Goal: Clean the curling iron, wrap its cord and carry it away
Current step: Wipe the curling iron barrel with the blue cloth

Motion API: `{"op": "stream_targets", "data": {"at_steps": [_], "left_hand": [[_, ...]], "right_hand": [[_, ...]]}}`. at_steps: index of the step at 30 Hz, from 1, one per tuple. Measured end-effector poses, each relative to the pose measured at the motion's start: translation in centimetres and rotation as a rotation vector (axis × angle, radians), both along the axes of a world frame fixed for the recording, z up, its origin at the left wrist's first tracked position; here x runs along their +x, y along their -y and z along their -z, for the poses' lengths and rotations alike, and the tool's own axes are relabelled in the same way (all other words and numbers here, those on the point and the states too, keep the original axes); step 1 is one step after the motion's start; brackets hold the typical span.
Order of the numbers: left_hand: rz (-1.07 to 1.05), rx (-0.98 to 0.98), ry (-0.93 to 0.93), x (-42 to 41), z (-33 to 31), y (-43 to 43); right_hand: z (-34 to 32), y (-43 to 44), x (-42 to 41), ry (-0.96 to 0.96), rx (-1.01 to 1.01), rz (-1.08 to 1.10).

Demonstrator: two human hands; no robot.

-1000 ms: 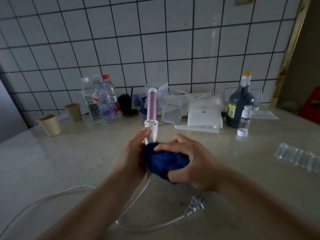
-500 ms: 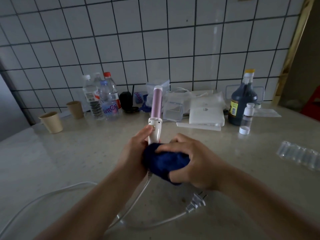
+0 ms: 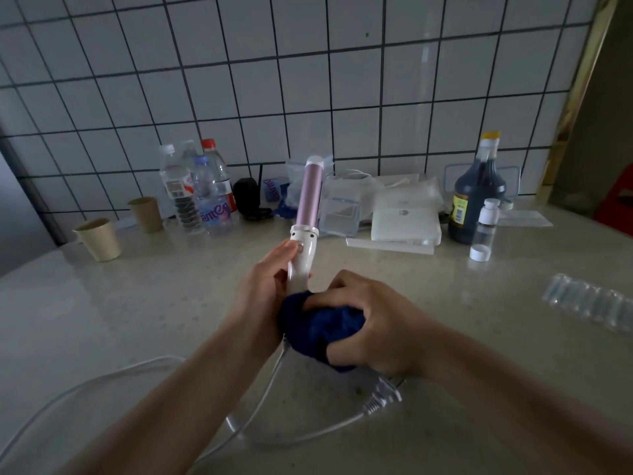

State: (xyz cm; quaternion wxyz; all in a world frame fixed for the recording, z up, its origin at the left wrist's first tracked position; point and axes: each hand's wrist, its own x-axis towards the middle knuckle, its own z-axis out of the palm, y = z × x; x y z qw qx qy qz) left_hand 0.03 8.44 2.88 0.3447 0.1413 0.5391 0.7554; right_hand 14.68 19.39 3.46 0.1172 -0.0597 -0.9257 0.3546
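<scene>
- My left grip (image 3: 263,286) is closed round the white handle of the curling iron (image 3: 303,255), thumb up beside the button. The iron stands nearly upright above the desk (image 3: 137,303), with its pink barrel pointing to 12 o'clock, a shade toward 1.
- My right grip (image 3: 373,323) is bunched round a dark blue cloth (image 3: 318,327). It presses the cloth against the bottom end of the handle, at about 4 o'clock from my left grip.
- I judge the cleaning step to be in hand, with the wipe now at the handle's lower end. I cannot tell whether the barrel has been wiped; it shows no smears, but the light is dim.
- The cord (image 3: 269,380) is not wrapped at all. It comes out below the cloth and drops to the desk. One run trails off toward 8 o'clock and out of view, and the other curves round to the plug (image 3: 382,397), which lies on the desk at 5 o'clock, just below my right wrist.
- Left to do, as I see it: finish wiping, put the cloth down, gather the loose cord and wind it, then carry the iron away. That puts me in the first of the three parts.
- The water bottles (image 3: 212,190) at 11 o'clock and the dark bottle (image 3: 476,200) at 1 o'clock stand well apart from the cord, so I expect no snagging.
</scene>
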Motion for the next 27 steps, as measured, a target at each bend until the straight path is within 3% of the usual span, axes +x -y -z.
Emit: {"op": "stream_targets", "data": {"at_steps": [7,15,19,22,27], "left_hand": [[0.129,0.073,-0.079,1.7,-0.1,-0.9],[0.057,0.102,0.077,0.1,0.1,0.1],[0.088,0.118,0.011,0.9,0.0,-0.3],[0.017,0.02,-0.124,1.9,0.3,-0.6],[-0.028,0.019,-0.177,2.4,0.9,-0.6]], "right_hand": [[-1.0,-2.2,0.6,-0.456,-0.066,0.335],[0.2,0.2,0.0,-0.104,0.005,0.036],[0.4,-0.1,0.0,-0.331,-0.014,0.214],[-0.4,-1.4,0.4,-0.53,-0.047,0.383],[-1.4,-1.8,0.7,-0.496,-0.071,0.339]]}}
